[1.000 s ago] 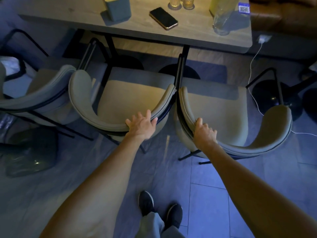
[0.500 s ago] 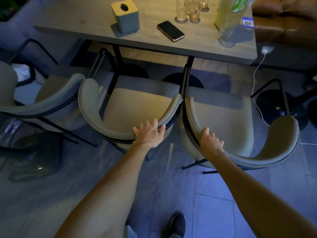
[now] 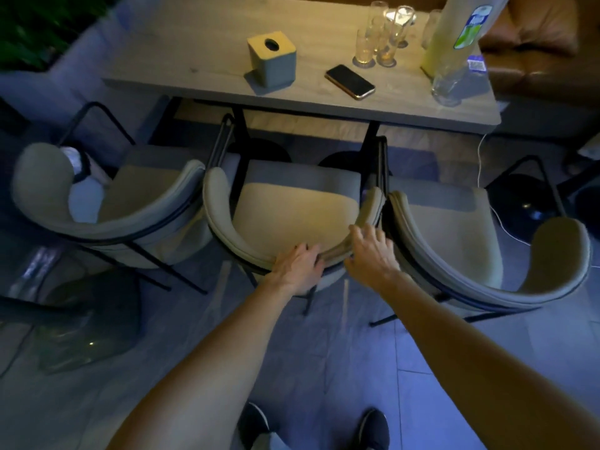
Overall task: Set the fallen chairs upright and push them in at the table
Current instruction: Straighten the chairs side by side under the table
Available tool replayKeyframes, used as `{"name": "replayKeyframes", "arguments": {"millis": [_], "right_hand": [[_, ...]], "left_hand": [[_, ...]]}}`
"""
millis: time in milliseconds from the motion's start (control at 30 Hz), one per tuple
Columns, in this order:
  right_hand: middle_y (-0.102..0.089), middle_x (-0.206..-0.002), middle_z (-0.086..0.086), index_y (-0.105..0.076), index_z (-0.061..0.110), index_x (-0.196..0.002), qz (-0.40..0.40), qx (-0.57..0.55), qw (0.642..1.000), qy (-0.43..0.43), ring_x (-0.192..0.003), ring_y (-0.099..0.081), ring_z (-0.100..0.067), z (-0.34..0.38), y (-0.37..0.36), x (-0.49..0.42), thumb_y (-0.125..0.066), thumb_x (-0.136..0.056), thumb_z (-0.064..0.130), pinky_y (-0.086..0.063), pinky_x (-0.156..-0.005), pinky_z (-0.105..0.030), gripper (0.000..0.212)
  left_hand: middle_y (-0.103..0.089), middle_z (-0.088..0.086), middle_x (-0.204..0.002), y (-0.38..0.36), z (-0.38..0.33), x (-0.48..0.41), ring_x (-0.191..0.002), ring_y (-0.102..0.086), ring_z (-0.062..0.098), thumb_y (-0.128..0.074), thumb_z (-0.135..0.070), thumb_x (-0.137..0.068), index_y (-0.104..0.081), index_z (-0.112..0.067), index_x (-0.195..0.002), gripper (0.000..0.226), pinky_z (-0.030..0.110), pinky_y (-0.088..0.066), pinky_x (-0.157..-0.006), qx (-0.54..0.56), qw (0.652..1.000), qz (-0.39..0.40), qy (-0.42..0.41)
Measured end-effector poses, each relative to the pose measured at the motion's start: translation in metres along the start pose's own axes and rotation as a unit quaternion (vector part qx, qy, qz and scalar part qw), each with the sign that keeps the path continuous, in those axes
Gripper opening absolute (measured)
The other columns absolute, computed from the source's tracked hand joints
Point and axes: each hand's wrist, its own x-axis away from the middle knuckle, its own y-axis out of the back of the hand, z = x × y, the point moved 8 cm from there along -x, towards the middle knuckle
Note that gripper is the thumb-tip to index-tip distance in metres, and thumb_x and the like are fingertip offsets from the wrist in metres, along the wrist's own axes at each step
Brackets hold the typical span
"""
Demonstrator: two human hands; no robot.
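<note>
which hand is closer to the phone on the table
Right. The right hand rests on the middle chair's backrest almost directly below the phone; the left hand sits on the same backrest, farther left.

One head-worn wide-angle camera is looking forward and steeply down. It is hanging close above the chairs, facing the table.

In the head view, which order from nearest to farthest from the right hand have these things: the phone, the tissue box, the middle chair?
From the right hand:
1. Middle chair: the hand rests on its curved backrest.
2. Phone: on the table, straight beyond the hand.
3. Tissue box: on the table, farther back and to the left.
</note>
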Motion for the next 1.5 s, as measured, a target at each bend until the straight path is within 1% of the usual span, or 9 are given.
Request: {"name": "replayKeyframes", "arguments": {"millis": [167, 233, 333, 500, 667, 800, 967, 1333, 1500], "right_hand": [[-0.041, -0.142, -0.015, -0.031, 0.016, -0.148, 0.066, -0.020, 0.994, 0.085, -0.128, -0.043, -0.040, 0.125, -0.018, -0.011, -0.058, -0.089, 0.038, -0.040, -0.103, -0.048, 0.068], [-0.042, -0.142, -0.014, -0.032, 0.017, -0.147, 0.098, -0.036, 0.989, 0.103, -0.129, -0.043, -0.040, 0.167, -0.029, -0.017, -0.060, -0.088, 0.038, -0.040, -0.103, -0.049, 0.068], [-0.044, -0.140, -0.014, -0.034, 0.016, -0.143, 0.114, -0.055, 0.984, 0.127, -0.127, -0.045, -0.040, 0.222, -0.045, -0.026, -0.059, -0.089, 0.040, -0.042, -0.102, -0.051, 0.064], [-0.038, -0.145, -0.016, -0.004, 0.016, -0.157, 0.119, -0.033, 0.987, 0.099, -0.129, -0.044, -0.041, 0.273, -0.063, -0.048, -0.055, -0.094, 0.038, -0.042, -0.101, -0.052, 0.084], [-0.033, -0.148, -0.018, 0.013, 0.014, -0.157, 0.115, -0.037, 0.992, 0.046, -0.125, -0.046, -0.041, 0.292, -0.070, -0.079, -0.053, -0.097, 0.018, -0.043, -0.100, -0.051, 0.089], [-0.039, -0.140, -0.018, 0.021, 0.014, -0.155, 0.107, 0.013, 0.994, 0.007, -0.113, -0.053, -0.034, 0.293, -0.077, -0.090, -0.054, -0.095, 0.008, -0.047, -0.092, -0.046, 0.096], [-0.043, -0.130, -0.016, 0.020, 0.012, -0.155, 0.080, 0.070, 0.994, -0.006, -0.099, -0.053, -0.027, 0.294, -0.079, -0.091, -0.053, -0.095, 0.011, -0.041, -0.075, -0.038, 0.094], [-0.041, -0.134, -0.017, 0.022, 0.014, -0.155, 0.092, 0.059, 0.994, -0.013, -0.105, -0.052, -0.028, 0.294, -0.077, -0.093, -0.058, -0.092, 0.007, -0.045, -0.083, -0.041, 0.102], [-0.042, -0.132, -0.016, 0.021, 0.014, -0.155, 0.083, 0.061, 0.995, -0.015, -0.103, -0.052, -0.027, 0.294, -0.077, -0.094, -0.053, -0.095, 0.008, -0.043, -0.079, -0.038, 0.096]], "left_hand": [[-0.055, 0.007, -0.114, 0.064, 0.088, 0.034, -0.108, -0.053, 0.031, -0.040, -0.031, -0.101, -0.052, -0.017, -0.127, 0.032, 0.044, -0.042, -0.089, -0.106, 0.989, -0.101, -0.031], [-0.053, 0.006, -0.118, 0.083, 0.126, 0.044, -0.109, -0.051, 0.030, -0.041, -0.030, -0.100, -0.050, -0.019, -0.130, 0.033, 0.044, -0.043, -0.089, -0.107, 0.985, -0.135, -0.028], [-0.049, 0.007, -0.126, 0.109, 0.190, 0.056, -0.116, -0.048, 0.030, -0.048, -0.029, -0.096, -0.046, -0.020, -0.138, 0.043, 0.043, -0.041, -0.092, -0.114, 0.978, -0.170, 0.029], [-0.040, 0.015, -0.141, 0.140, 0.283, 0.063, -0.127, -0.040, 0.035, -0.056, -0.031, -0.092, -0.034, -0.019, -0.149, 0.062, 0.046, -0.037, -0.100, -0.154, 0.963, -0.173, 0.136], [-0.042, 0.017, -0.140, 0.150, 0.334, 0.043, -0.127, -0.041, 0.036, -0.056, -0.039, -0.093, -0.022, -0.020, -0.154, 0.073, 0.046, -0.034, -0.103, -0.156, 0.962, -0.151, 0.164], [-0.049, 0.017, -0.133, 0.150, 0.350, 0.022, -0.118, -0.049, 0.038, -0.049, -0.042, -0.098, -0.022, -0.020, -0.152, 0.065, 0.047, -0.034, -0.101, -0.135, 0.965, -0.136, 0.179], [-0.055, 0.016, -0.123, 0.149, 0.351, 0.012, -0.110, -0.052, 0.038, -0.041, -0.023, -0.104, -0.033, -0.023, -0.139, 0.036, 0.046, -0.034, -0.093, -0.138, 0.956, -0.144, 0.214], [-0.051, 0.012, -0.115, 0.141, 0.351, 0.017, -0.106, -0.048, 0.034, -0.047, -0.014, -0.099, -0.033, -0.030, -0.135, 0.042, 0.047, -0.033, -0.090, -0.144, 0.949, -0.158, 0.232], [-0.050, 0.013, -0.116, 0.139, 0.350, 0.017, -0.105, -0.048, 0.034, -0.048, -0.015, -0.099, -0.032, -0.030, -0.136, 0.042, 0.048, -0.034, -0.090, -0.155, 0.947, -0.160, 0.231]]}}
